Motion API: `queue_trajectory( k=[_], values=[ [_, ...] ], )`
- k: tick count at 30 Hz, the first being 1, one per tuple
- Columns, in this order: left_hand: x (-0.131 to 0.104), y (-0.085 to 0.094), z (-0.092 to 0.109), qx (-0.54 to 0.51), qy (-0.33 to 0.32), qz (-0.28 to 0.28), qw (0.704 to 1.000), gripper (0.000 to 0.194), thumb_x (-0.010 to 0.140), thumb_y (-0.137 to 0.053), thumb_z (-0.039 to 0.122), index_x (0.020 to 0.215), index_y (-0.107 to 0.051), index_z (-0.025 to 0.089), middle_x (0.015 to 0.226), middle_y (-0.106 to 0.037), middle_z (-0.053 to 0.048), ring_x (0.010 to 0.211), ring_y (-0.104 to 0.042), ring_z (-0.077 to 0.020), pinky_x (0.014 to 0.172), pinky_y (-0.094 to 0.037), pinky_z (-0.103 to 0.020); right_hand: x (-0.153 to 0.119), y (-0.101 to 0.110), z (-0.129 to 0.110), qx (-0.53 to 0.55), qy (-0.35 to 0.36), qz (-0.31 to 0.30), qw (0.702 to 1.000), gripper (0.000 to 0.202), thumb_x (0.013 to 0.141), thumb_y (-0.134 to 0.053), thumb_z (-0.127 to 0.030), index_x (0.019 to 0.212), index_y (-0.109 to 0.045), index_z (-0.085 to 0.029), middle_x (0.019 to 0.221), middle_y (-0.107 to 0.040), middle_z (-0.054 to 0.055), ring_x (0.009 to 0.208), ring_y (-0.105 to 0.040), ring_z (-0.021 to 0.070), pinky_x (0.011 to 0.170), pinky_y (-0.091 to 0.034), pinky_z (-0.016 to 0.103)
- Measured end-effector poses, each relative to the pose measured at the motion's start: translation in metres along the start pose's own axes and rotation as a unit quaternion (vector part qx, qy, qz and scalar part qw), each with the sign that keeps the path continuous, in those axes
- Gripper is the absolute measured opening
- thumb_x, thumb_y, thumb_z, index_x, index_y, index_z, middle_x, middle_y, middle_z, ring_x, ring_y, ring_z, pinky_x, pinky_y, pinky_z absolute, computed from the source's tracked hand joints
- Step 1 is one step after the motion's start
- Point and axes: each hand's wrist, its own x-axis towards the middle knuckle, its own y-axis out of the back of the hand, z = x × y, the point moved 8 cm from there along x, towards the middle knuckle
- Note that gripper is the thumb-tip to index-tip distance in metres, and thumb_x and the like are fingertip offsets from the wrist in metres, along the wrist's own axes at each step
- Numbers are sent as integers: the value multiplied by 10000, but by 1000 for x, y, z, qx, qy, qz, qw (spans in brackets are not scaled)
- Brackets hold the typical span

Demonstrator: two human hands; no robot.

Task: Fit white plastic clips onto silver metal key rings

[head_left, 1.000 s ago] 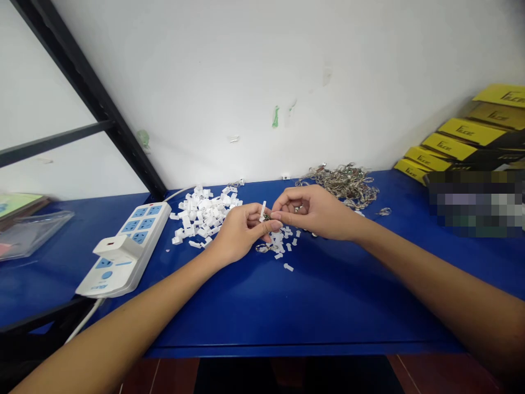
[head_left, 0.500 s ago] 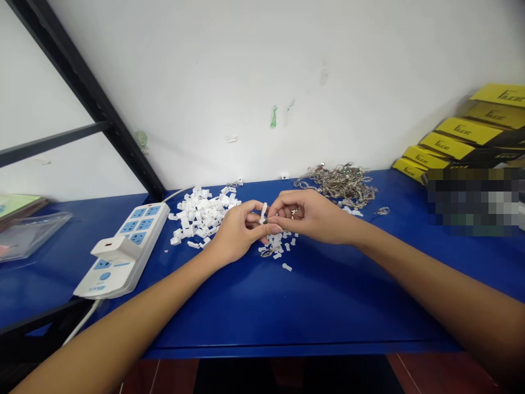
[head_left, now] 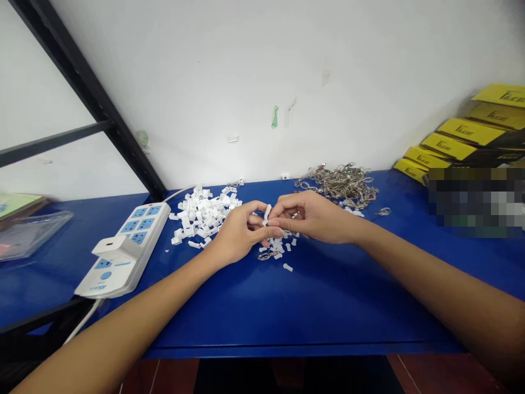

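At the bottom of the frame, below the table edge, you have the reddish tiled floor [head_left: 176, 377]. Your forearms come in from the lower left and lower right over the blue table [head_left: 262, 306]. A single flat white tab [head_left: 289, 267] lies just below the centre of the frame.

Just above it, a thin wire loop [head_left: 266, 256] rests beside a scatter of small white tabs [head_left: 289, 247], partly under your hands. At the centre, your left hand [head_left: 238, 232] has its thumb and fingers closed on a small white piece [head_left: 267, 212], which sticks up between your two hands. Your right hand [head_left: 322, 218] meets it from the right, thumb and forefinger pinched together against the piece; you can't tell exactly what lies between those fingertips, as they hide it.

At the left, a white power strip [head_left: 141, 241] lies slantwise with a white adapter [head_left: 117, 248] plugged in, and a clear plastic bag [head_left: 33, 235] is near the frame's left edge. Beyond your left hand is a heap of white blocks [head_left: 205, 210]; beyond your right, right of centre, a tangle of wire loops [head_left: 346, 185]. Yellow-and-black boxes [head_left: 463, 131] are stacked at the upper right, above a pixelated patch. The pale wall [head_left: 229, 82] fills the top.
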Motion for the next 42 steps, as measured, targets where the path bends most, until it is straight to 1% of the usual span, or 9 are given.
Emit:
queue_trajectory(
  k=[3, 8, 13, 18, 22, 27, 33, 37, 42],
  values=[
    [0, 2, -2, 10, 20, 5, 1000, 426, 788, -854, 394, 1070, -613, 184, 735, -767, -35, 639, -727, -197, 630, -542, -292, 0, -1, 0, 19, -5, -7, 1000, 269, 947, -653, -450, 928, -744, -198, 788, -694, 14, 629, -528, 116, 599, -381, 280],
    [0, 3, 1, 25, 14, 6, 1000, 439, 858, -787, 454, 1149, -605, 181, 741, -778, -37, 697, -759, -218, 676, -562, -313, 0, 0, 6, 44, -24, -3, 999, 279, 936, -675, -477, 940, -711, -200, 743, -657, -7, 597, -521, 108, 583, -398, 272],
    [0, 3, 3, 19, 17, 12, 1000, 504, 865, -778, 493, 1199, -593, 163, 746, -781, -41, 645, -753, -210, 663, -571, -318, 0, 2, 10, 43, -39, 13, 998, 316, 944, -668, -505, 945, -701, -191, 701, -617, -12, 582, -524, 112, 546, -398, 266],
    [-1, 3, 3, 23, 15, 8, 1000, 493, 859, -792, 458, 1206, -604, 163, 775, -790, -48, 664, -758, -210, 664, -570, -313, -1, 3, 0, 22, -8, 15, 1000, 307, 951, -662, -486, 898, -726, -190, 783, -648, 12, 638, -537, 113, 603, -422, 270],
    [0, 2, 1, 19, 19, 0, 1000, 442, 877, -776, 418, 1202, -615, 164, 796, -796, -52, 643, -754, -197, 658, -570, -305, -1, 2, -1, 26, -5, 3, 1000, 297, 950, -662, -482, 889, -720, -198, 758, -634, 2, 649, -542, 117, 607, -423, 269],
    [0, 2, 1, 5, 21, 2, 1000, 500, 879, -771, 425, 1257, -592, 151, 751, -784, -40, 636, -758, -206, 673, -584, -323, 0, 1, 1, 30, -9, 5, 999, 322, 969, -629, -497, 888, -705, -194, 756, -630, 4, 642, -541, 115, 591, -421, 268],
    [0, 5, 4, 15, 16, 16, 1000, 515, 873, -770, 478, 1225, -586, 151, 708, -771, -32, 646, -756, -212, 703, -585, -339, 0, 2, -1, 30, -4, 5, 1000, 319, 969, -621, -496, 936, -733, -199, 809, -671, 22, 663, -547, 122, 611, -431, 275],
    [0, 5, 1, 16, 22, 9, 1000, 584, 833, -815, 458, 1269, -575, 154, 725, -777, -39, 690, -766, -229, 706, -581, -343, -1, 2, -1, 22, -4, 6, 1000, 294, 955, -644, -478, 942, -755, -206, 825, -672, 21, 652, -546, 118, 601, -427, 275],
    [0, 4, 0, 17, 25, 3, 1000, 578, 842, -809, 454, 1284, -588, 155, 753, -780, -43, 663, -758, -213, 698, -581, -333, -1, 2, 1, 21, -8, 5, 1000, 265, 964, -645, -448, 922, -735, -202, 746, -642, -4, 607, -520, 104, 570, -410, 261]
  ],
)
